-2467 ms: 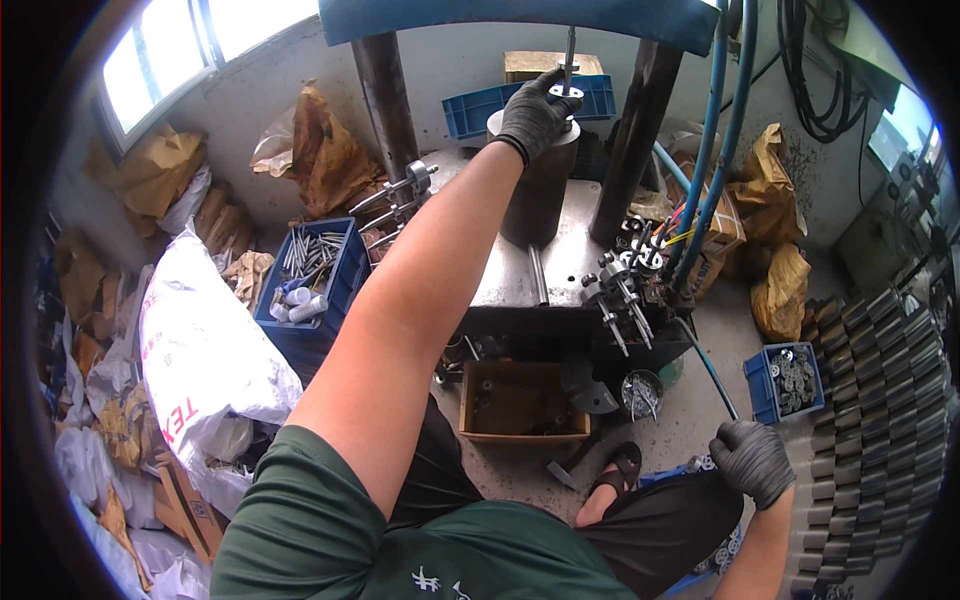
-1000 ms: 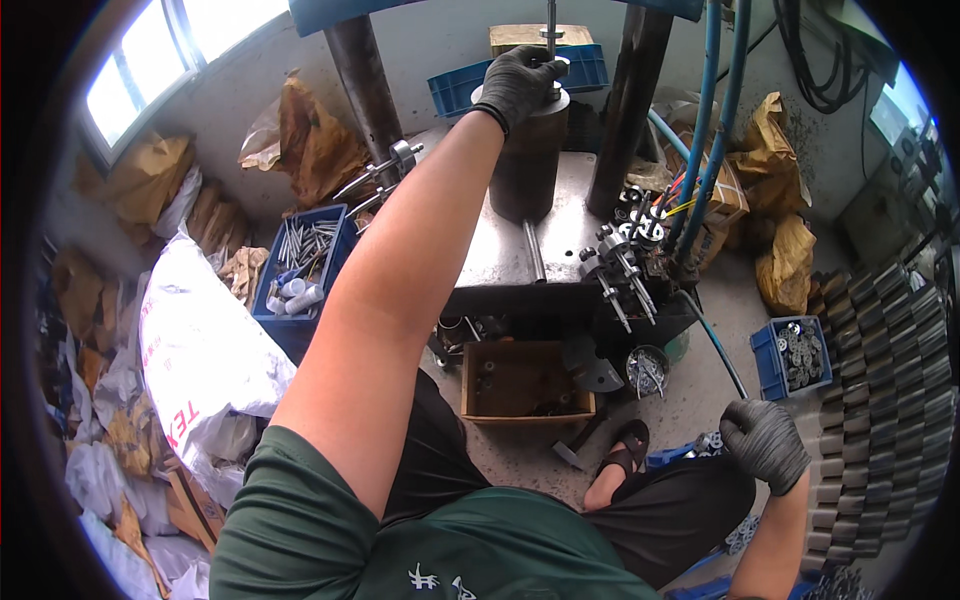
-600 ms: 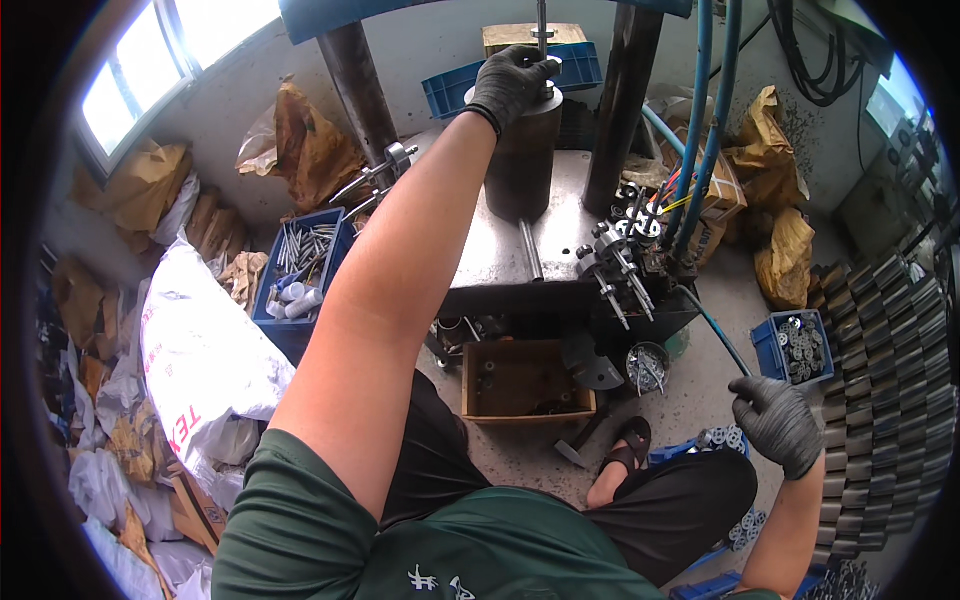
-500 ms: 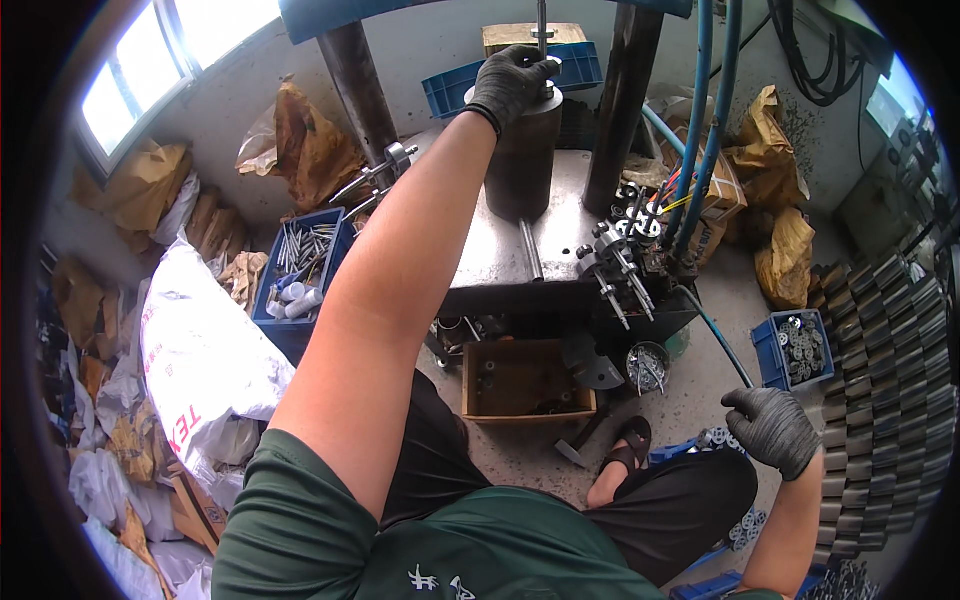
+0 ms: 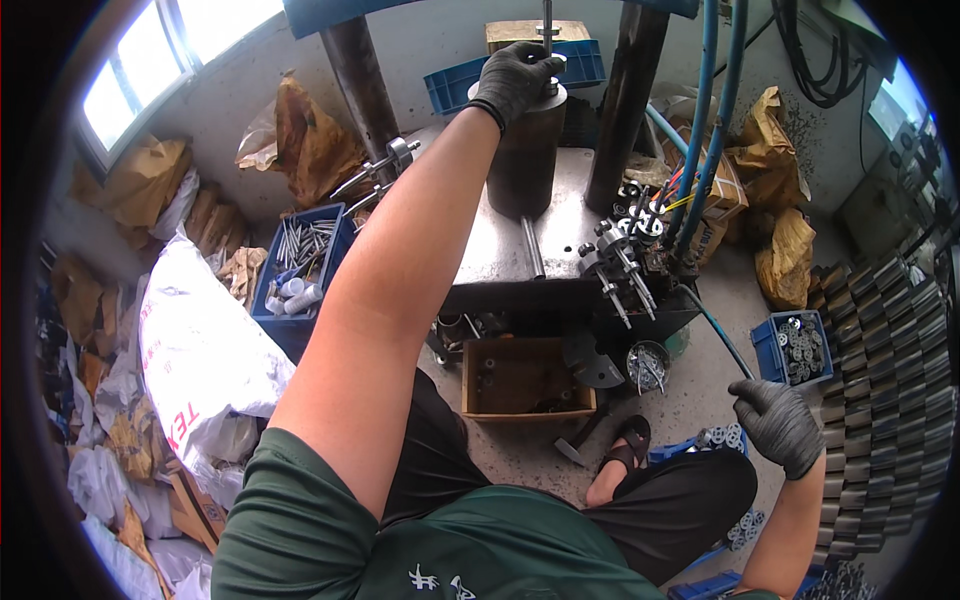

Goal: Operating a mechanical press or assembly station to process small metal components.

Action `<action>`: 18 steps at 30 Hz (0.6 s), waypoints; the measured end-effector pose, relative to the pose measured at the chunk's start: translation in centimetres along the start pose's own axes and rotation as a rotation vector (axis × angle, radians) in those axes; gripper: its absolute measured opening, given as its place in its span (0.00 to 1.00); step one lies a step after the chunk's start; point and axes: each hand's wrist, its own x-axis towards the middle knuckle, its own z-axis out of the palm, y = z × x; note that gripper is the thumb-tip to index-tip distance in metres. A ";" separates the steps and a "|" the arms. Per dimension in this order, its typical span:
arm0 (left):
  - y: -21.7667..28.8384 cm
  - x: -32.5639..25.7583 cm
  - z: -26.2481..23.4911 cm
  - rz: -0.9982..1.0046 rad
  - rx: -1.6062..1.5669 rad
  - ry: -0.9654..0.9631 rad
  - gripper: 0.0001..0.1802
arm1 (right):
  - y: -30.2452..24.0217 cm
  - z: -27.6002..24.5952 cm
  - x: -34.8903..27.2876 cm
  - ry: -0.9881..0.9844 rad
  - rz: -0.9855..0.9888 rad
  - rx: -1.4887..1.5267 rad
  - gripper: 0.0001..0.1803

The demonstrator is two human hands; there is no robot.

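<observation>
My left hand (image 5: 515, 75), in a dark glove, reaches far forward. It sits closed over the top of a dark steel cylinder (image 5: 525, 160) that stands upright on the press's metal plate (image 5: 500, 240). A thin vertical rod (image 5: 547, 20) rises just beside its fingers. My right hand (image 5: 778, 425), also gloved, hangs low at the right with its fingers curled downward. It is just below a small blue crate of metal rings (image 5: 795, 345) and above some silver parts (image 5: 720, 437) by my knee. Whether it holds anything is hidden.
Control levers (image 5: 620, 260) and blue hoses (image 5: 710, 120) crowd the plate's right side. A wooden box (image 5: 525, 378) lies on the floor under the plate. A blue crate of rods (image 5: 300, 265) and a white sack (image 5: 200, 340) sit left. Stacked dark rings (image 5: 880, 350) line the right.
My left hand has stayed on the cylinder's top. My right hand has risen slightly toward the blue crate of rings, and the view has shifted a little.
</observation>
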 end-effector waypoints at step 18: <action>0.3 0.0 -0.2 0.019 0.092 0.015 0.23 | 1.1 0.1 0.4 -0.054 -0.085 -0.057 0.14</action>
